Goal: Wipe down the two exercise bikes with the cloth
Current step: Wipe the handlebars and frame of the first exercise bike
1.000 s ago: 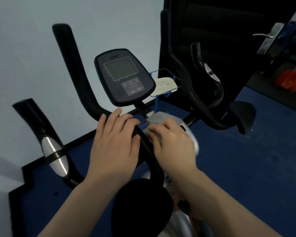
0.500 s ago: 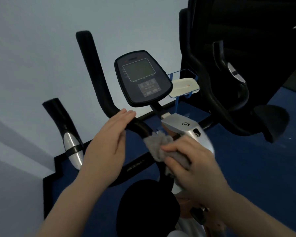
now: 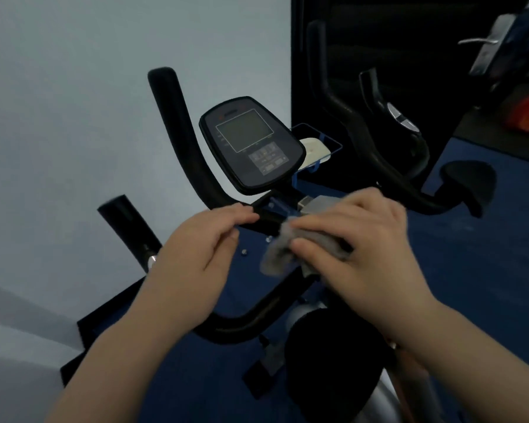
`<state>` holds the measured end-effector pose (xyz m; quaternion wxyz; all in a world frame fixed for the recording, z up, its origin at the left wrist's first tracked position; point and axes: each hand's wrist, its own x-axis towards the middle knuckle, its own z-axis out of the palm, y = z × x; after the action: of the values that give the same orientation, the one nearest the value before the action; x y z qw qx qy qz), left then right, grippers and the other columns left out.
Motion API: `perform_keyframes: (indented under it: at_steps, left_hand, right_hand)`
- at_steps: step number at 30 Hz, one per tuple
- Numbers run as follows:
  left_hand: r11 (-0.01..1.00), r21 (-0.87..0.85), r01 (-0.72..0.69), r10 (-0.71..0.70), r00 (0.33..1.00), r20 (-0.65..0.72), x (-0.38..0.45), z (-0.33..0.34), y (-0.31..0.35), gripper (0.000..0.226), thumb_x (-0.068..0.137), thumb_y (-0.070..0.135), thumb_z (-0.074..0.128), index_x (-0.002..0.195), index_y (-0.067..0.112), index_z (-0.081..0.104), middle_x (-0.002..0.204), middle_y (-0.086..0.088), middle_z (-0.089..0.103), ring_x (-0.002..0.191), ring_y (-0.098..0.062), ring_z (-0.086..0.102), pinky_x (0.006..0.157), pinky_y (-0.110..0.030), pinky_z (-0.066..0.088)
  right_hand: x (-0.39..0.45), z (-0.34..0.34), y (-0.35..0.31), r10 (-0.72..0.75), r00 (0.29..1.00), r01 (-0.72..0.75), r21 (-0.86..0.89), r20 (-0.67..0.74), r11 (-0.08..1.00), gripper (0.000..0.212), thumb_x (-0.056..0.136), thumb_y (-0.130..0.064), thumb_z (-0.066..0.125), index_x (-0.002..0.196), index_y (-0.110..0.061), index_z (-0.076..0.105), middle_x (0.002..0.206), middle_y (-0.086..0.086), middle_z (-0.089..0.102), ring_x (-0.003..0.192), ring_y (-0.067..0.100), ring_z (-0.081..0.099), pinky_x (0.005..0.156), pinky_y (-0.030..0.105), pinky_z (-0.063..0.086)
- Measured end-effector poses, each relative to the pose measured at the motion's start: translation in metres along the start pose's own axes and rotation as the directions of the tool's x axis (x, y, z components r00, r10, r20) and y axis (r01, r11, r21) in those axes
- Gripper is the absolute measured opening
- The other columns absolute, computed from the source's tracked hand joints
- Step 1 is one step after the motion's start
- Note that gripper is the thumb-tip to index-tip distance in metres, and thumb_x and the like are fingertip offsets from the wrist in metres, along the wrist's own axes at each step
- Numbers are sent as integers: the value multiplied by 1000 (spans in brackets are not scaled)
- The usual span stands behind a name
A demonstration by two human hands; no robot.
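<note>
Right hand [image 3: 364, 254] pinches the grey cloth [image 3: 290, 248], bunched lengthwise toward 8 o'clock on the black handlebar [image 3: 242, 328]; left hand [image 3: 193, 264] rests loosely spread. Console [image 3: 251, 145] lettering unreadable.

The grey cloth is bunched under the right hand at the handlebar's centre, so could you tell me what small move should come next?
Probably slide the cloth leftward along the handlebar, since the left hand is merely resting there.
</note>
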<state>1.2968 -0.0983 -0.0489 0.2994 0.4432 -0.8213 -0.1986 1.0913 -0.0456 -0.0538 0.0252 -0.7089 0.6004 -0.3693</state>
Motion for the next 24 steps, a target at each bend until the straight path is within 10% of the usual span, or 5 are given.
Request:
perform_keyframes:
  at_steps: [4, 9, 24]
  left_hand:
    - [963, 246, -111, 117, 993, -8, -3, -44, -27, 33, 93, 17, 40, 111, 20, 67, 116, 12, 65, 111, -6, 55, 112, -31, 30]
    - [897, 340, -281, 258, 960, 112, -7, -66, -59, 33, 92, 20, 40, 106, 16, 71, 114, 6, 68, 114, -14, 59, 113, -30, 24]
    - [895, 288, -342, 333, 939, 82, -5, -53, -70, 34, 90, 32, 36, 95, 28, 69, 98, 16, 69, 100, 0, 56, 106, -16, 9]
  right_hand:
    - [-10, 29, -41, 22, 975, 28, -220, 222, 975, 15, 85, -36, 66, 96, -30, 74, 89, -12, 70, 92, 16, 53, 85, 34, 44]
    - [-44, 31, -59, 191, 969, -146, -258, 158, 955, 23, 83, -41, 64, 104, -38, 72, 99, -22, 69, 92, 8, 57, 75, 12, 37]
    - [-32, 49, -75, 392, 917, -354, -306, 73, 884, 15, 84, -36, 62, 97, -39, 68, 99, -17, 64, 95, 8, 59, 76, 28, 48]
